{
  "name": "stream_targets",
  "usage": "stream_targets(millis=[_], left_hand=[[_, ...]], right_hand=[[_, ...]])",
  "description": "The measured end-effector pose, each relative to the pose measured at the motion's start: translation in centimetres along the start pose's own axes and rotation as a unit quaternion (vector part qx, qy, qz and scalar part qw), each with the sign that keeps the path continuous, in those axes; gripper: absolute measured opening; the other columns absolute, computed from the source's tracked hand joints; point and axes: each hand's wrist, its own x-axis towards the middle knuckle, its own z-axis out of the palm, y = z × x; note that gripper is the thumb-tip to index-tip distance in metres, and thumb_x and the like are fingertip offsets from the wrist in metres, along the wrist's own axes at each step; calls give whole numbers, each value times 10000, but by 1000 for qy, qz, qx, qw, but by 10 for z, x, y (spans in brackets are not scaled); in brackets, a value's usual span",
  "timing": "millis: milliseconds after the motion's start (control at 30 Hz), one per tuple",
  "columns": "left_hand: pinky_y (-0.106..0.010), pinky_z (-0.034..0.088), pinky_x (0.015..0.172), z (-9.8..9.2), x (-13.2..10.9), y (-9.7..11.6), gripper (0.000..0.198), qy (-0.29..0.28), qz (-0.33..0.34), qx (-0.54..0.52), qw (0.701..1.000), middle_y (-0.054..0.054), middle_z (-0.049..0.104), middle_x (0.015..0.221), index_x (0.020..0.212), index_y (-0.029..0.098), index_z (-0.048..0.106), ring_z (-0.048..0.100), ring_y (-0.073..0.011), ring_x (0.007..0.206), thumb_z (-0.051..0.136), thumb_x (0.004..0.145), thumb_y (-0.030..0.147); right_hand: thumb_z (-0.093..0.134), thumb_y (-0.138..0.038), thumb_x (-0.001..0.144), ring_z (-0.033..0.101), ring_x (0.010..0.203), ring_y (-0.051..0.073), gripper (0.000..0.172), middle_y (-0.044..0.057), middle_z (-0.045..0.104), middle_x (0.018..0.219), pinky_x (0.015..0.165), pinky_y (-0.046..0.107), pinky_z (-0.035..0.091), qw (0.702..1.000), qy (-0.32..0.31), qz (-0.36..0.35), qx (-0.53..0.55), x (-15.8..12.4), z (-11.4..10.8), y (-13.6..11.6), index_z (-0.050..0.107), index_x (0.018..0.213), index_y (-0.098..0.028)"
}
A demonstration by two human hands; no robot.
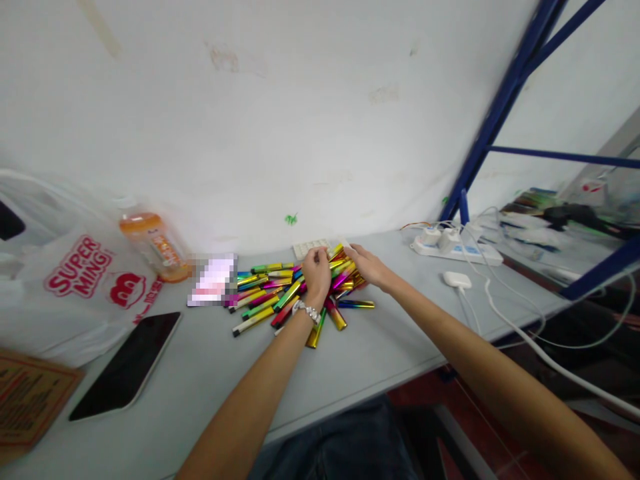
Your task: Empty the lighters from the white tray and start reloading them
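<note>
A loose pile of shiny foil-coloured sticks (pixel 260 305) in gold, green, pink and blue, several with black ends, lies on the grey table. My left hand (pixel 317 272), with a silvery bracelet (pixel 307 311) at the wrist, is over the middle of the pile. Its fingers are curled in a pinch, and what they hold is hidden. At the pile's right end is my right hand (pixel 369 267), its fingers stretched out beside the tips of the gold sticks. A gold stick (pixel 337 252) shows between the two hands.
Behind the pile lies a pale keypad-like object (pixel 309 248). To the left are a lit phone (pixel 214 279), an orange drink bottle (pixel 157 245), a white plastic bag (pixel 75 280), a dark tablet (pixel 127 367) and a cardboard box (pixel 35 400). A power strip (pixel 460 252), charger (pixel 457 279) and cables occupy the right.
</note>
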Motion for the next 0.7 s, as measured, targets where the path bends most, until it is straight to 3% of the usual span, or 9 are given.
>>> stream_targets(millis=[233,433,700], left_hand=[[-336,502,885,2,-4,-6,216,-2,48,58,997,-86,751,919,861,172,708,680,-219,888,525,878,285],[-341,500,849,-2,-4,-5,240,0,58,117,991,-91,748,885,847,178,721,677,-225,842,528,877,317],[-333,484,848,-3,-5,-5,245,1,62,147,987,-88,753,916,868,189,724,680,-230,869,520,885,322]], right_hand=[[487,-588,921,440,1406,276,585,118,555,1447,1170,411,290,996,45,-13,-81,9,-2,13,589,1343,-195],[474,-621,918,526,1324,332,611,139,626,1358,1122,456,347,990,52,-23,-132,6,-6,6,593,1348,-204],[459,-675,907,540,1302,339,636,124,647,1331,1130,485,326,984,75,-20,-161,8,-15,5,586,1353,-241]])
